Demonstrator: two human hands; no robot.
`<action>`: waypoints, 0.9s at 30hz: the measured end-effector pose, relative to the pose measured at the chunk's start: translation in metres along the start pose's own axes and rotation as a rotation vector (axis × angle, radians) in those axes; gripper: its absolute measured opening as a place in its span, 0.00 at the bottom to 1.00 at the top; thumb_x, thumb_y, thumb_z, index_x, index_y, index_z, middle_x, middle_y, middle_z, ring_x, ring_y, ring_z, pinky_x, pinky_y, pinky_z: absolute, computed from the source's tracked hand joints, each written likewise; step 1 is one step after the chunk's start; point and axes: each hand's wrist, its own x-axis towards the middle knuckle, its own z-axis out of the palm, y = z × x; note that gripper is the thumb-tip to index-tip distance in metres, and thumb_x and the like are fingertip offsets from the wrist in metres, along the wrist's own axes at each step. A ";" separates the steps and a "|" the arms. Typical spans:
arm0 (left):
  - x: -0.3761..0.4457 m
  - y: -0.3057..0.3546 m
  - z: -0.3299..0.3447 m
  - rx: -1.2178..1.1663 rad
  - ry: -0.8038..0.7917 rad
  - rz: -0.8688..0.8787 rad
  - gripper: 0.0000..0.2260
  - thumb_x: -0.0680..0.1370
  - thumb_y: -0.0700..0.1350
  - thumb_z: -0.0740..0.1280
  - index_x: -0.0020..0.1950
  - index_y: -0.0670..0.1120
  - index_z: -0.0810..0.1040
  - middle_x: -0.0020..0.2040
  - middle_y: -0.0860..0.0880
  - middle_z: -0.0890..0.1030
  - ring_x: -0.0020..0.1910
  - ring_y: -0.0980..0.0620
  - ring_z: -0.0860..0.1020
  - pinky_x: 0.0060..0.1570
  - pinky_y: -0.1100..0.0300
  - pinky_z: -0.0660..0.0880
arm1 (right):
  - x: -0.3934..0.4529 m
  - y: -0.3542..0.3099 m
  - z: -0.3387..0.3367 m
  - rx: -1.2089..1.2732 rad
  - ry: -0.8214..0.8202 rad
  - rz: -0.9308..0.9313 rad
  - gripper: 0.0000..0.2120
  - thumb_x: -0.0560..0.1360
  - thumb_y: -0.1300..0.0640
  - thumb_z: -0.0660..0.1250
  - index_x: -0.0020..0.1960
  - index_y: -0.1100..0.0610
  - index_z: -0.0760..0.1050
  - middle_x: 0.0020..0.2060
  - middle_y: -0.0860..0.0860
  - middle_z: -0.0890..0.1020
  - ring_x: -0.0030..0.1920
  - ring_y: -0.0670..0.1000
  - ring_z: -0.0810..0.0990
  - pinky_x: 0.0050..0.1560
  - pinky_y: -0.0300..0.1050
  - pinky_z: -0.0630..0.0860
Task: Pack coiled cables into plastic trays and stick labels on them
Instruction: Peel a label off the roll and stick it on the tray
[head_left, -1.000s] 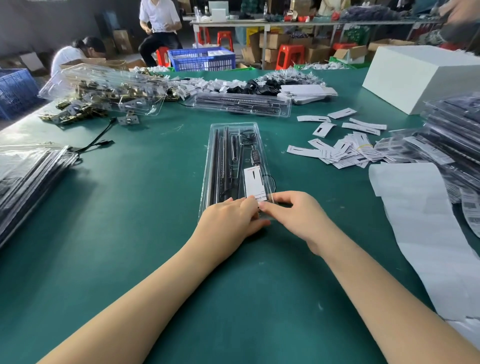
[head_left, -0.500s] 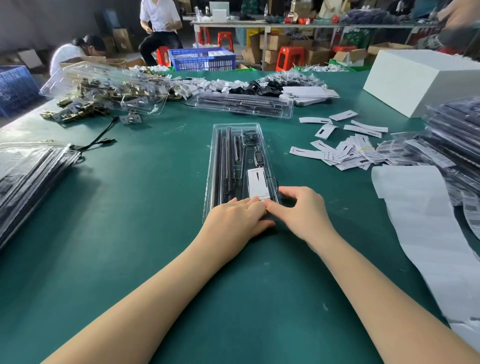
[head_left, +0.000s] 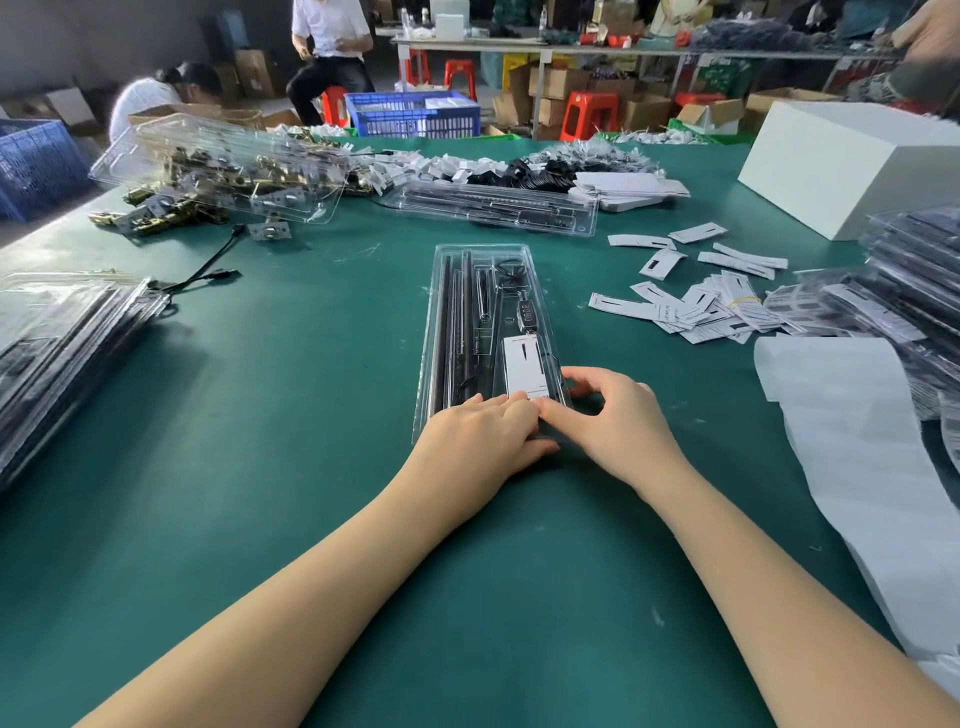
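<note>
A long clear plastic tray (head_left: 432, 322) lies lengthwise in the middle of the green table. It holds black rods, a coiled black cable (head_left: 508, 271) and a small black remote. A white label (head_left: 523, 366) lies on its near right part. My left hand (head_left: 478, 441) rests flat on the tray's near end, fingertips touching the label's lower edge. My right hand (head_left: 613, 421) grips the tray's near right corner, one finger along the right rim and another meeting the left fingertips.
Stacks of filled trays sit at the left (head_left: 62, 353) and right (head_left: 914, 270). Loose labels (head_left: 691, 306), a white backing strip (head_left: 857, 441), a white box (head_left: 852, 166), another filled tray (head_left: 498, 208) and a tray over metal parts (head_left: 218, 171) surround the work spot.
Both hands stay on the tray's near end. My right hand's fingers have spread a little along the right rim. The tray has not shifted.
</note>
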 end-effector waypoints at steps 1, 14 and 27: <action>0.000 0.001 -0.001 0.009 -0.001 -0.002 0.13 0.73 0.48 0.73 0.40 0.39 0.78 0.38 0.46 0.82 0.38 0.45 0.83 0.43 0.49 0.81 | 0.001 0.001 -0.001 0.022 -0.014 0.013 0.22 0.68 0.43 0.75 0.60 0.47 0.79 0.50 0.46 0.82 0.58 0.51 0.75 0.63 0.50 0.70; 0.001 0.000 0.001 0.045 -0.073 -0.021 0.14 0.74 0.50 0.73 0.38 0.40 0.77 0.35 0.46 0.81 0.35 0.45 0.82 0.43 0.49 0.81 | 0.047 -0.016 -0.016 0.290 -0.345 0.422 0.08 0.73 0.60 0.71 0.51 0.61 0.81 0.58 0.56 0.81 0.64 0.56 0.75 0.69 0.56 0.66; 0.004 0.001 0.004 0.076 -0.210 -0.074 0.18 0.80 0.55 0.62 0.51 0.40 0.77 0.50 0.45 0.81 0.53 0.45 0.80 0.64 0.51 0.70 | 0.035 -0.013 0.004 0.103 0.028 0.248 0.20 0.70 0.51 0.75 0.61 0.53 0.80 0.53 0.48 0.83 0.58 0.51 0.79 0.63 0.51 0.73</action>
